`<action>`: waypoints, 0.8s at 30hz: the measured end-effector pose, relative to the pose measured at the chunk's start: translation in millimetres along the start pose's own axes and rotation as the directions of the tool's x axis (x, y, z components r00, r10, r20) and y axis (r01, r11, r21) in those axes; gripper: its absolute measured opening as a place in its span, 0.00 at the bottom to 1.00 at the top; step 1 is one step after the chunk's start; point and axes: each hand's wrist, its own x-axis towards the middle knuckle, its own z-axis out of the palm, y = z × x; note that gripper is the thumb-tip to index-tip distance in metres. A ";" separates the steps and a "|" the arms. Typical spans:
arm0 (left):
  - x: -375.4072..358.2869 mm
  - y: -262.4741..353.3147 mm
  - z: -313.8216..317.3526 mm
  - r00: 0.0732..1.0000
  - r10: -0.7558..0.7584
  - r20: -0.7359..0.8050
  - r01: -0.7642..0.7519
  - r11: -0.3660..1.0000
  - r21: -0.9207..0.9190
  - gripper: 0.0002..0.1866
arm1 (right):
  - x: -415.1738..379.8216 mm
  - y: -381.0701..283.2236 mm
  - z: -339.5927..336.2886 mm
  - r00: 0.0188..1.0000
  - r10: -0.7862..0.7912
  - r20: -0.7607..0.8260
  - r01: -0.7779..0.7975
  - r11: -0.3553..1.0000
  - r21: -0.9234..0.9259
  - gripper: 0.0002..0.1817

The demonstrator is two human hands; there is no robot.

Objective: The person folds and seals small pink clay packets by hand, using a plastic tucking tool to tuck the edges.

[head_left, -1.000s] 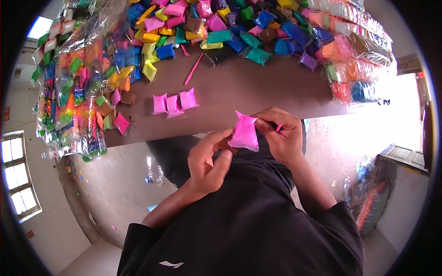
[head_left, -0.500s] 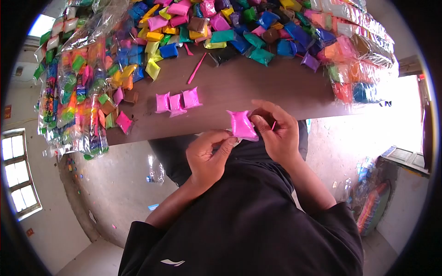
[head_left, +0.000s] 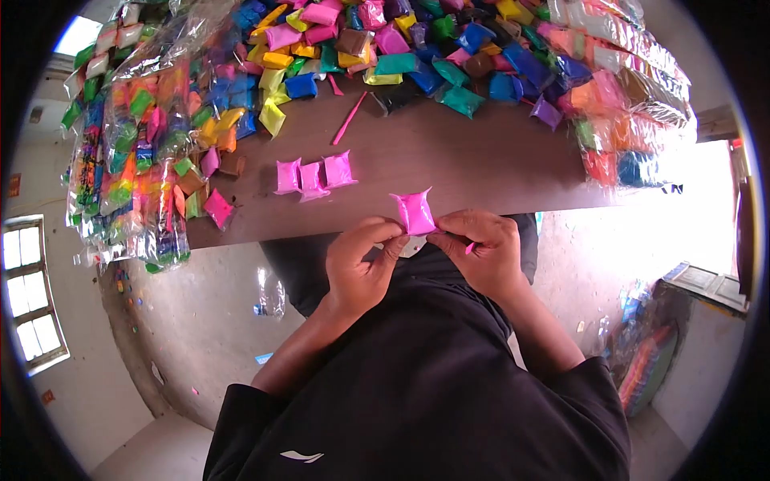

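Observation:
Between my hands, just off the table's near edge, is a small pink packet in clear wrapping. My left hand pinches its lower left corner. At the lower right corner, my right hand pinches it with thumb and forefinger. A thin pink piece pokes out from the right hand's fingers; most of it is hidden. Three similar pink packets lie side by side on the brown table. Behind them rests a slim pink stick.
A heap of packets in many colours covers the table's far side. Clear bags of packets stand at the left and right. One darker pink packet lies near the left front edge.
My right hand has come down and in, its fingers closing on the packet's lower right corner. The packet has turned slightly and shifted a little left. My left hand keeps its pinch.

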 end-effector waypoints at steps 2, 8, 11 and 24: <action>2.4 -1.7 -4.2 0.999 0.005 0.042 -0.006 1.000 0.014 0.06 | -0.3 0.3 -0.4 0.999 0.036 0.018 -0.036 0.999 0.037 0.09; 4.3 0.9 -8.1 0.991 -0.012 0.130 0.005 0.999 0.049 0.07 | 2.5 2.7 -3.7 0.993 0.094 0.068 -0.103 0.983 0.151 0.06; -6.5 -6.9 -2.2 0.975 -0.186 0.121 0.202 0.970 -0.137 0.06 | -0.2 10.9 -1.3 0.992 0.111 0.068 -0.122 0.972 0.202 0.09; -18.3 -9.2 20.1 0.668 -0.534 0.519 0.536 -0.138 -0.833 0.15 | 22.7 -11.4 51.4 0.940 0.327 -0.093 -0.293 0.918 0.266 0.33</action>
